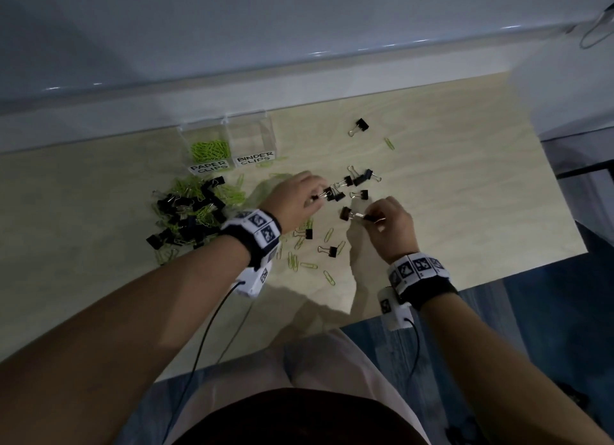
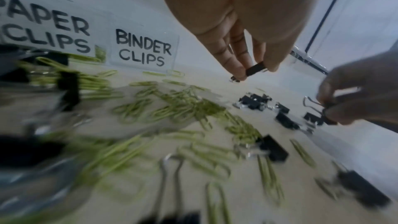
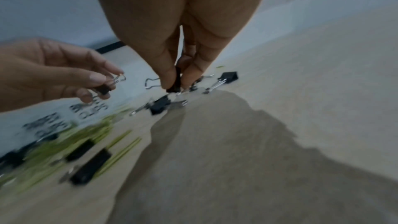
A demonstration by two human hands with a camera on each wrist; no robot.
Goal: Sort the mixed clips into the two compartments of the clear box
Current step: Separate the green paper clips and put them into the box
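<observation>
Binder-clip pickup stage: left hand (image 1: 296, 197) and right hand (image 1: 392, 220) each pinch a black binder clip (image 2: 255, 71); next, drop them in the empty binder compartment (image 1: 251, 138).

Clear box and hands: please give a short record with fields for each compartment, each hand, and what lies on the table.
paper clips side: holds green paper clips
binder clips side: looks empty
left hand: pinches a binder clip
right hand: pinches a binder clip
table: mixed pile, scattered clips

you have a pale wooden table (image 1: 465, 165) against a grey wall (image 1: 232, 29), blue floor (image 1: 531, 328) beneath.
</observation>
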